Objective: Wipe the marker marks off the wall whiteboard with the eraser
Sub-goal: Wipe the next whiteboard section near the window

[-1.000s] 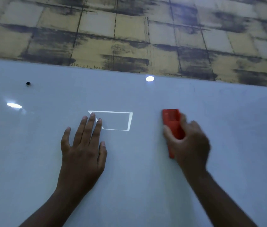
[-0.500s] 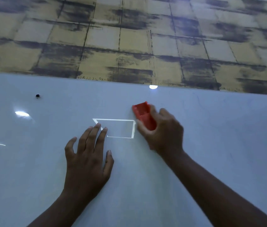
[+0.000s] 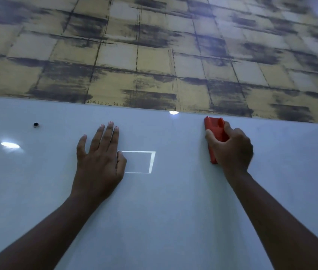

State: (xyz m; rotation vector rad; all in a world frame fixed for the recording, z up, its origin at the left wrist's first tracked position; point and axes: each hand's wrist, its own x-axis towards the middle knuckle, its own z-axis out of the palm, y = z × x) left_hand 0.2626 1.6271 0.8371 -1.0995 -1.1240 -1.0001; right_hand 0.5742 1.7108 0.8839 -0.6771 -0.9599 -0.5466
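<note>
Eraser near the top edge of the whiteboard, left palm flat beside it.

The right hand (image 3: 232, 151) has its fingers curled round the red eraser (image 3: 213, 133), held upright against the whiteboard (image 3: 173, 211) with its upper end just below the board's top edge, where patterned wallpaper (image 3: 154, 55) begins. The left hand (image 3: 99, 160) lies flat with straight fingers, holding nothing. Bare board spreads between, below and right; a small dark dot (image 3: 36, 124) sits far left.
</note>
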